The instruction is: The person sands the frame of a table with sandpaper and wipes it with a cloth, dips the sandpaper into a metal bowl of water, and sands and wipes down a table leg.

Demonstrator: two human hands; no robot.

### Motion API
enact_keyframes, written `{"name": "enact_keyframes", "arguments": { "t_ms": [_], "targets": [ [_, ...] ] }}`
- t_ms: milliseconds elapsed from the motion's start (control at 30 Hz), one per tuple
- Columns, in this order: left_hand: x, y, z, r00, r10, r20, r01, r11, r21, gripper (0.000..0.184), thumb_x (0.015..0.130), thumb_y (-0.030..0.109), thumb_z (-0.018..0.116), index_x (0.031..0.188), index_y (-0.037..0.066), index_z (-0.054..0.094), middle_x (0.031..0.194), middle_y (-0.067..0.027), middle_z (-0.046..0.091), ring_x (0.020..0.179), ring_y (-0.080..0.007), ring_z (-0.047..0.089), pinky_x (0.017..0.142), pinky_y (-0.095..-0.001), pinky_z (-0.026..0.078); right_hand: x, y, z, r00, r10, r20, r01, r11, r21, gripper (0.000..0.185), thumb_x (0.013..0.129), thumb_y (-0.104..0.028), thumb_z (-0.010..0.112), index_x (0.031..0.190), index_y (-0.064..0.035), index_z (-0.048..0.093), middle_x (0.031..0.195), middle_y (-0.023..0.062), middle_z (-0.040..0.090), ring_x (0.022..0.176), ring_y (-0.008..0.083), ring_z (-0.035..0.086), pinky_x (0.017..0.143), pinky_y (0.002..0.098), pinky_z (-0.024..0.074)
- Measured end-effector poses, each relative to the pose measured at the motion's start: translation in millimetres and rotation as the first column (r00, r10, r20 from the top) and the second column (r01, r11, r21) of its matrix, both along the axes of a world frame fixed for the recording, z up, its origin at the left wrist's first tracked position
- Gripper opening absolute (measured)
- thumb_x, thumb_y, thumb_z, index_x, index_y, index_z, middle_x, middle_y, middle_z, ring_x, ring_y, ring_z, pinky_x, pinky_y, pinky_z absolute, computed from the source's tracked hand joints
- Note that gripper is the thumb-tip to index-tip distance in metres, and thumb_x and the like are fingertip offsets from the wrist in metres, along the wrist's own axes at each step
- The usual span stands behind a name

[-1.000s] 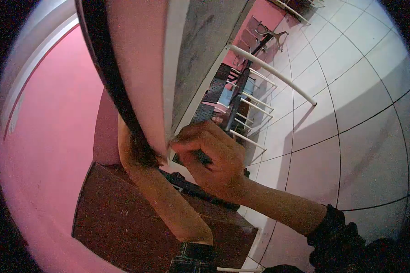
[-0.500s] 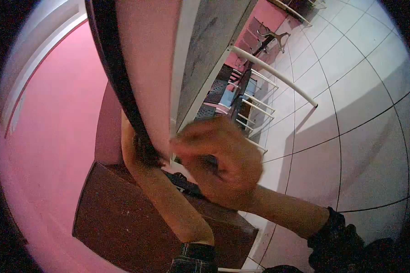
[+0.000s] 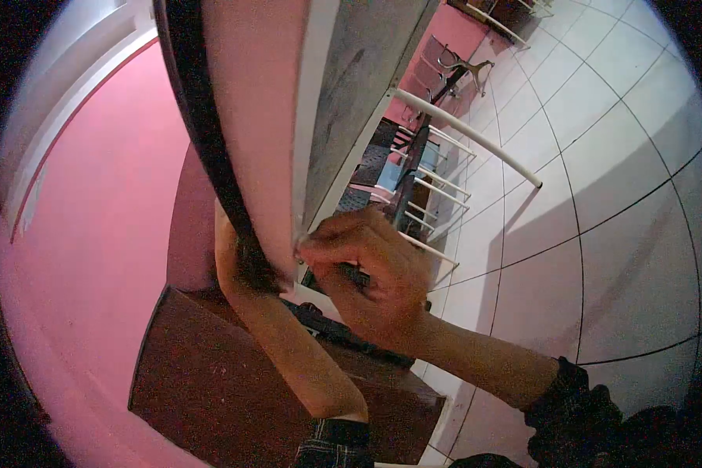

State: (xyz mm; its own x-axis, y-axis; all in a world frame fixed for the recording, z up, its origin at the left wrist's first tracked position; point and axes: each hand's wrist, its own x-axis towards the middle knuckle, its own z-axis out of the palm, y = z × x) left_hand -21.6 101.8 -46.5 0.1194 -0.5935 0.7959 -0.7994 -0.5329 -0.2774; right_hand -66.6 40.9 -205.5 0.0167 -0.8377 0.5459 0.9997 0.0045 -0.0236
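A long pink panel with a black rim and a pale edge strip runs down from the top. My right hand is closed in a pinch at its lower end, against the strip; whatever lies between the fingertips is too small to make out. My left arm reaches up behind the black rim. Only part of my left hand shows there, and its fingers are hidden. Beside the strip is a grey board with a white leg.
Below my arms is a dark brown surface with a black object near its upper edge. Left stands a pink wall. Chairs with white legs and a metal-legged stand are on the white tiled floor.
My right hand shifts slightly at the strip's lower end and looks less blurred than half a second ago. The panel and my left arm appear a little further right in view.
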Motion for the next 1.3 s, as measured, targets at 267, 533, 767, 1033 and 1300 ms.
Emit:
{"name": "enact_keyframes", "arguments": {
  "t_ms": [267, 533, 767, 1033, 1300],
  "targets": [
    [1.7, 2.5, -0.6, 1.0, -0.004, -0.027, 0.004, 1.0, -0.001, 0.033, 0.089, 0.015, 0.054, 0.117, 0.001, 0.045, 0.096, -0.0106, 0.058, 0.087, -0.0168, 0.06, 0.074, -0.0298, 0.05, -1.8, -6.7, 3.6, 0.995, -0.041, 0.088, 0.034, 0.996, 0.078, 0.014, 0.074, 0.004, 0.07, 0.084, -0.0033, 0.065, 0.085, 0.0119, 0.065, 0.076, 0.0203, 0.063, 0.064, 0.0292, 0.0499],
    [7.0, 8.5, -1.8, 0.999, -0.002, -0.053, 0.002, 1.0, -0.009, 0.033, 0.088, 0.015, 0.055, 0.117, 0.001, 0.045, 0.097, -0.0105, 0.058, 0.087, -0.0167, 0.06, 0.075, -0.0297, 0.05, 7.2, -3.3, 0.1, 1.0, -0.027, 0.0, 0.027, 0.999, 0.044, 0.013, 0.075, 0.002, 0.07, 0.085, -0.0053, 0.066, 0.086, 0.0103, 0.065, 0.076, 0.0203, 0.064, 0.064, 0.0289, 0.05],
    [8.0, 1.8, -0.1, 0.997, -0.024, -0.071, 0.024, 1.0, 0.001, 0.033, 0.088, 0.015, 0.055, 0.117, 0.001, 0.045, 0.097, -0.0104, 0.058, 0.088, -0.0166, 0.06, 0.075, -0.0297, 0.05, 10.2, 10.6, -2.8, 1.0, 0.009, -0.006, -0.01, 1.0, -0.025, 0.015, 0.075, 0.001, 0.07, 0.087, -0.0063, 0.066, 0.087, 0.0101, 0.065, 0.078, 0.0207, 0.064, 0.066, 0.0301, 0.0497],
    [8.1, 6.5, 0.6, 0.995, -0.027, -0.097, 0.027, 1.0, 0.0, 0.033, 0.088, 0.015, 0.055, 0.117, 0.001, 0.046, 0.097, -0.0103, 0.058, 0.088, -0.0165, 0.06, 0.075, -0.0296, 0.05, 14.9, 11.1, -0.2, 0.998, -0.055, 0.001, 0.055, 0.998, -0.001, 0.016, 0.075, 0.001, 0.069, 0.089, -0.0064, 0.067, 0.087, 0.0104, 0.065, 0.076, 0.0226, 0.064, 0.066, 0.03, 0.0496],
    [13.2, 11.2, -3.0, 0.991, -0.017, -0.131, 0.017, 1.0, -0.002, 0.033, 0.088, 0.015, 0.055, 0.117, 0.001, 0.046, 0.097, -0.0102, 0.058, 0.088, -0.0164, 0.06, 0.076, -0.0295, 0.05, 5.7, 4.3, 0.8, 0.997, -0.034, 0.062, 0.032, 0.999, 0.042, 0.017, 0.074, 0.002, 0.07, 0.087, -0.0065, 0.065, 0.086, 0.0093, 0.065, 0.075, 0.0224, 0.064, 0.064, 0.0311, 0.0497]
  ]
}}
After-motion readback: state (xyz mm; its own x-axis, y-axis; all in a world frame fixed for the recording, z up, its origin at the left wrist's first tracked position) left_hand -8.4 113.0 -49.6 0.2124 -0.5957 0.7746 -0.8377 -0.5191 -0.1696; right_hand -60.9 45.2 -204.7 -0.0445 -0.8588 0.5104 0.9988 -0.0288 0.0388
